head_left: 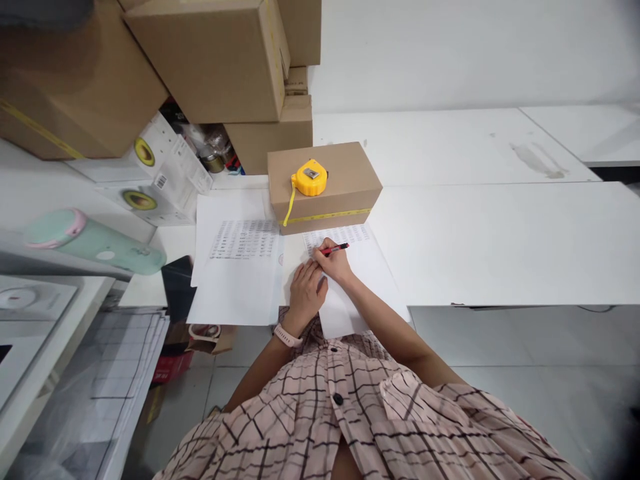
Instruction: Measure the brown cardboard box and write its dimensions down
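My right hand (336, 265) grips a red pen (335, 249) over a printed sheet (373, 287). The pen's tip is hidden behind my fingers. Beside it, my left hand (306, 299) lies flat along the left edge of that sheet, its fingers stretched out and close to the right hand. A small closed cardboard box (345, 170) stands just beyond both hands, over the sheet's far end. On top of the box rests a yellow tape measure (311, 179) with its wrist strap hanging over the front.
More printed sheets (233, 293) lie on the white table (500, 247) to the left. A green bottle (110, 247) and avocado-printed white boxes (160, 180) are farther left. Large cardboard boxes (210, 60) are stacked at the back left. The table's front edge is near my body.
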The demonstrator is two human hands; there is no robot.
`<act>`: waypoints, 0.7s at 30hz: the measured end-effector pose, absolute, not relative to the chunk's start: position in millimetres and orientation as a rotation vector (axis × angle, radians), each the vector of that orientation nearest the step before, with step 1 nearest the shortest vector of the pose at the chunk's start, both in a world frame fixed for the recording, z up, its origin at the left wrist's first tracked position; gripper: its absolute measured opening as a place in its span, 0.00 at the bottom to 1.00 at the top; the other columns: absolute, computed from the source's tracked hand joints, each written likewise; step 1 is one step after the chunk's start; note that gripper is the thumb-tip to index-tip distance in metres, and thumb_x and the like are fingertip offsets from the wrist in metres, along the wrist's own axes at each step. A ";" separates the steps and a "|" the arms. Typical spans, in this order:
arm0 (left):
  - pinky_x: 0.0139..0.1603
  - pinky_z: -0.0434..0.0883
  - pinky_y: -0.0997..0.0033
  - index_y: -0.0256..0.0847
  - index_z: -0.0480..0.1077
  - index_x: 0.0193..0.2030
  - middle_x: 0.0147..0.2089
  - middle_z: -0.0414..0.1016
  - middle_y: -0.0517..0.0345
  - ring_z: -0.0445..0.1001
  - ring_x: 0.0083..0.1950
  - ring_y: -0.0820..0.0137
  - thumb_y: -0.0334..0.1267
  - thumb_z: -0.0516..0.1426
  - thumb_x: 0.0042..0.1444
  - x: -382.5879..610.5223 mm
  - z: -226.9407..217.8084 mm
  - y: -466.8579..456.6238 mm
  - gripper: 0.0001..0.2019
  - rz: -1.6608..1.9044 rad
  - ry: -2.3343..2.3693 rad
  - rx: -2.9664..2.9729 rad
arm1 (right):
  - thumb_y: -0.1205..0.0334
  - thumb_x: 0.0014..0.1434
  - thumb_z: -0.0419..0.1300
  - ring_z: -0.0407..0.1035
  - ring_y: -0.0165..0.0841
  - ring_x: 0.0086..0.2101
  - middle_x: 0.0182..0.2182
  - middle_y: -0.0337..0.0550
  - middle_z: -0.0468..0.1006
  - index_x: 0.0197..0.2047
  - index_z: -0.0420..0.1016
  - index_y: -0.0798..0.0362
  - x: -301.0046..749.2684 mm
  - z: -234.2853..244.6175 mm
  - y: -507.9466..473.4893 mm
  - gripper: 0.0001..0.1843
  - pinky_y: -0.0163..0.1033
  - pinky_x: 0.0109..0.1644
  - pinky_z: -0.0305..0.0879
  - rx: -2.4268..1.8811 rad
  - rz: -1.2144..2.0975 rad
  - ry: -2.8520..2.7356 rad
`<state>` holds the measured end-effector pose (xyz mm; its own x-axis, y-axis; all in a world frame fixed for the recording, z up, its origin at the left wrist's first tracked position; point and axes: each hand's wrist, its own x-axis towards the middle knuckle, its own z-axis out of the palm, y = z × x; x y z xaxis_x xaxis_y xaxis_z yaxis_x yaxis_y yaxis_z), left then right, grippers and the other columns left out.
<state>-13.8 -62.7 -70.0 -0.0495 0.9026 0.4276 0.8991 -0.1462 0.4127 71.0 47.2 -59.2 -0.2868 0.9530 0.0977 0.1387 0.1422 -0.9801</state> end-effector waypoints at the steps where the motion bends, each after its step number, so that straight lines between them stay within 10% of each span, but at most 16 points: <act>1: 0.70 0.66 0.47 0.39 0.70 0.59 0.62 0.76 0.44 0.72 0.66 0.56 0.33 0.54 0.65 -13.7 -70.4 -62.6 0.17 0.984 2.052 2.163 | 0.54 0.52 0.60 0.57 0.28 0.25 0.21 0.32 0.63 0.25 0.61 0.48 71.0 -59.6 47.4 0.13 0.36 0.31 0.57 -1.086 1.232 -1.587; 21: 0.69 0.67 0.48 0.37 0.71 0.58 0.61 0.77 0.43 0.73 0.66 0.56 0.32 0.54 0.65 -14.4 -72.5 -62.1 0.16 1.007 2.048 2.212 | 0.55 0.51 0.60 0.57 0.28 0.24 0.21 0.31 0.62 0.24 0.60 0.48 70.2 -59.6 48.1 0.12 0.37 0.31 0.56 -1.088 1.238 -1.560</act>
